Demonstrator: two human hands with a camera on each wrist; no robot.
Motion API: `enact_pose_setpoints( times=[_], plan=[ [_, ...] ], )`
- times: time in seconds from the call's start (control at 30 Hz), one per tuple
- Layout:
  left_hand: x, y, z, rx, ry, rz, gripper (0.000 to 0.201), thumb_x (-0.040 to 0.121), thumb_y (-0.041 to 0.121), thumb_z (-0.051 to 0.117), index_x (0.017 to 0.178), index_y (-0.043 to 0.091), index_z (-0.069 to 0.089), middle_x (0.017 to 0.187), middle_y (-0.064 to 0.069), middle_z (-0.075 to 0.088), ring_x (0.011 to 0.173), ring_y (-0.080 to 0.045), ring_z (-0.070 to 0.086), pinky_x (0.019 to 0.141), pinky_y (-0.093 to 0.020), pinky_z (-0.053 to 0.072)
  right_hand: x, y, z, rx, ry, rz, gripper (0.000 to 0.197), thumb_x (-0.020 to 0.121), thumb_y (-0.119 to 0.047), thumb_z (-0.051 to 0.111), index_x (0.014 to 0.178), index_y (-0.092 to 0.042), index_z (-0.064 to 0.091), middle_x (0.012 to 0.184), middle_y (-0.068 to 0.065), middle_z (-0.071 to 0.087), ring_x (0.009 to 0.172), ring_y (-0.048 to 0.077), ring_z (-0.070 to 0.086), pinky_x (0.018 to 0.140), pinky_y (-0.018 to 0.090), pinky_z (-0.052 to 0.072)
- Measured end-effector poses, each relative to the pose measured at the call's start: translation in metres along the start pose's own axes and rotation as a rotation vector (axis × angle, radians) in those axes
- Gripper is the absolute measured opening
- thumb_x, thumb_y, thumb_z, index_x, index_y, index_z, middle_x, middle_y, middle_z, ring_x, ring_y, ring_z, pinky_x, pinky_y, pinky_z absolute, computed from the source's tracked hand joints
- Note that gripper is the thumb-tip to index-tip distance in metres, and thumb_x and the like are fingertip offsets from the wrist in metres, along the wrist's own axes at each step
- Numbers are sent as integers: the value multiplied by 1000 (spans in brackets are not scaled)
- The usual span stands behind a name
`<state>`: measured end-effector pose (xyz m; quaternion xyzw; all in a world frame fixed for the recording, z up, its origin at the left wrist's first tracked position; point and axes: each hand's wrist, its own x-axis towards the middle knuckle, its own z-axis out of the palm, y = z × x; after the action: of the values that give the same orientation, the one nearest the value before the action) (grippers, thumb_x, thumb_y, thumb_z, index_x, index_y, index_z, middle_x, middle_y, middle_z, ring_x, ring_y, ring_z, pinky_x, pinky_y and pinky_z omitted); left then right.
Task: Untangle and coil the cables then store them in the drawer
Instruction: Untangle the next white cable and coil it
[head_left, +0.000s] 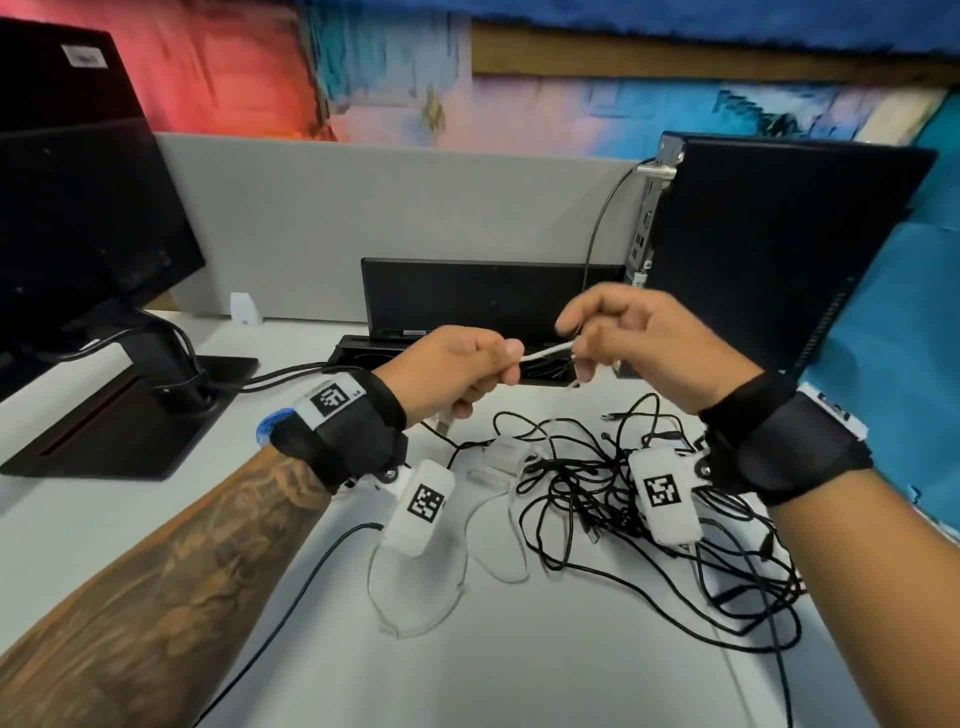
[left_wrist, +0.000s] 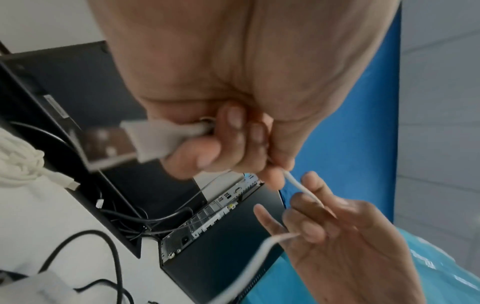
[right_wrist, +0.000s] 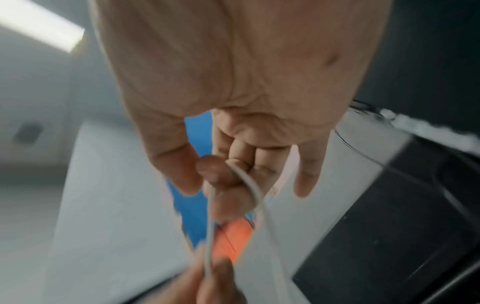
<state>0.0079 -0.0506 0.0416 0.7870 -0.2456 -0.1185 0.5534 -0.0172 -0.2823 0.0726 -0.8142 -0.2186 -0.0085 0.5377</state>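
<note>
A thin white cable (head_left: 545, 353) stretches between my two hands above the desk. My left hand (head_left: 457, 369) grips it in a fist, and its USB plug (left_wrist: 122, 144) sticks out below the curled fingers. My right hand (head_left: 623, 343) pinches the same white cable (right_wrist: 246, 181) between thumb and forefinger, the other fingers spread. Slack white cable (head_left: 415, 613) loops down onto the desk under my left wrist. A tangle of black cables (head_left: 623, 499) lies on the white desk (head_left: 493, 675) beneath my right wrist. No drawer shows in any view.
A monitor on its black stand (head_left: 130, 415) fills the left. A black computer tower (head_left: 769, 244) stands at the right, with a cable slot (head_left: 540, 369) and a dark panel (head_left: 488, 296) behind my hands. A coiled white cable (left_wrist: 18, 160) lies at the left.
</note>
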Motion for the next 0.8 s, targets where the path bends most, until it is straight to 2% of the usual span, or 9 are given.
enact_pose_setpoints(
  times=[0.07, 0.13, 0.2, 0.33, 0.4, 0.5, 0.63, 0.7, 0.8],
  plan=[
    [-1, 0, -5, -87, -24, -44, 41, 102, 41, 48, 68, 18, 56, 55, 5, 30, 50, -14, 24, 51, -28, 28, 8, 3, 2, 204, 110, -19, 21, 97, 8, 51, 101, -9, 63, 61, -4, 52, 51, 9, 46, 67, 30, 55],
    [-1, 0, -11, -284, -83, -68, 41, 103, 35, 45, 67, 17, 51, 53, 4, 23, 47, -14, 18, 49, -27, 27, 18, 6, 9, 221, 248, -18, 18, 98, 0, 56, 97, -15, 66, 61, -7, 47, 50, 5, 41, 51, 22, 44],
    [-2, 3, -18, -618, -171, -15, 31, 97, 24, 40, 70, 14, 52, 54, 4, 19, 46, -13, 16, 51, -27, 35, 29, 12, 16, 189, 368, 3, 9, 97, -11, 65, 94, -19, 68, 63, -7, 54, 50, 3, 42, 46, 18, 34],
    [7, 1, -31, -982, -140, 172, 21, 89, 11, 36, 91, 9, 57, 63, 3, 32, 54, -11, 31, 64, -29, 41, 49, 28, 46, 72, 271, 70, 8, 96, -20, 69, 90, -17, 72, 66, -1, 62, 47, 4, 42, 44, 19, 32],
    [16, -6, -35, -970, 24, 222, 21, 96, 7, 37, 102, 7, 58, 71, 2, 47, 61, -10, 46, 72, -30, 50, 52, 32, 69, -18, 155, 77, 13, 98, -20, 66, 92, -10, 73, 65, 0, 61, 45, -1, 43, 44, 12, 34],
    [27, -20, -40, -919, 296, 236, 23, 104, 8, 38, 110, 5, 60, 88, -4, 71, 85, -17, 71, 84, -34, 57, 52, 35, 91, -141, 12, 57, 19, 100, -26, 60, 94, -15, 75, 62, -4, 60, 46, 1, 42, 48, 13, 35],
    [37, -36, -45, -989, 447, 216, 22, 106, 13, 40, 117, 6, 58, 108, -13, 73, 105, -26, 71, 91, -34, 57, 54, 34, 100, -327, -72, 41, 32, 102, -35, 56, 91, -11, 74, 61, -5, 54, 50, 2, 42, 56, 22, 38],
    [41, -43, -48, -847, 520, 211, 22, 105, 10, 43, 120, 4, 58, 112, -15, 71, 107, -28, 70, 95, -36, 55, 52, 29, 102, -330, -57, 8, 36, 102, -35, 57, 89, -6, 73, 62, -2, 51, 54, 5, 41, 58, 27, 38],
    [41, -53, -47, -472, 562, 237, 21, 101, 4, 49, 116, 1, 65, 105, -15, 74, 100, -28, 72, 96, -41, 54, 50, 13, 94, -137, 63, -45, 25, 100, -22, 62, 84, -7, 74, 56, -14, 56, 50, 0, 45, 54, 13, 37]
  ],
)
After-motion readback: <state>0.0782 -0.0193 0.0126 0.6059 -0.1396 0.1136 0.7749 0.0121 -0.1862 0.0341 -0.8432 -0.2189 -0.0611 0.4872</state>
